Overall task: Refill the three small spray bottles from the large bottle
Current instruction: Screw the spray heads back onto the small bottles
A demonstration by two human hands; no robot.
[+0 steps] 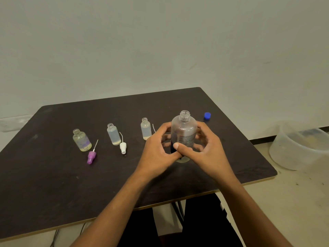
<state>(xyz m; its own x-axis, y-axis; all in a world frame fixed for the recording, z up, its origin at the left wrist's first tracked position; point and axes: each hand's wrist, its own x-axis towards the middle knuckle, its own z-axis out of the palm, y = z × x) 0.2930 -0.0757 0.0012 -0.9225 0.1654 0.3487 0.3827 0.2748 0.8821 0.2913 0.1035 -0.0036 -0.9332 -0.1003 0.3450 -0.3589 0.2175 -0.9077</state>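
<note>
A dark table (53,184) is seen from above, set against a pale wall (160,41). At the left of the row, a small uncapped bottle (81,140) with a purple-tinted label is stood upright, a little yellowish liquid showing at its base. Just in front of it, a purple spray head (91,157) is laid on its side, its thin tube pointed away. Further right, a second small bottle (113,134) is stood open, with a white spray head (123,147) laid just beside it. A third small bottle (146,128) is stood open near the left hand (157,148), and a thin tube (153,128) is partly seen behind that hand.

The large bottle (184,132) is held upright on the table, right of centre, its cap off and its neck open. It is grasped from both sides: the left hand is curled around its left flank, and the right hand (204,150) is wrapped around its right flank, the thumbs being met in front of its lower part. A blue cap (207,116) is left on the table behind and to the right. Beyond the table's right edge, a translucent plastic tub (300,147) is set on the floor.
</note>
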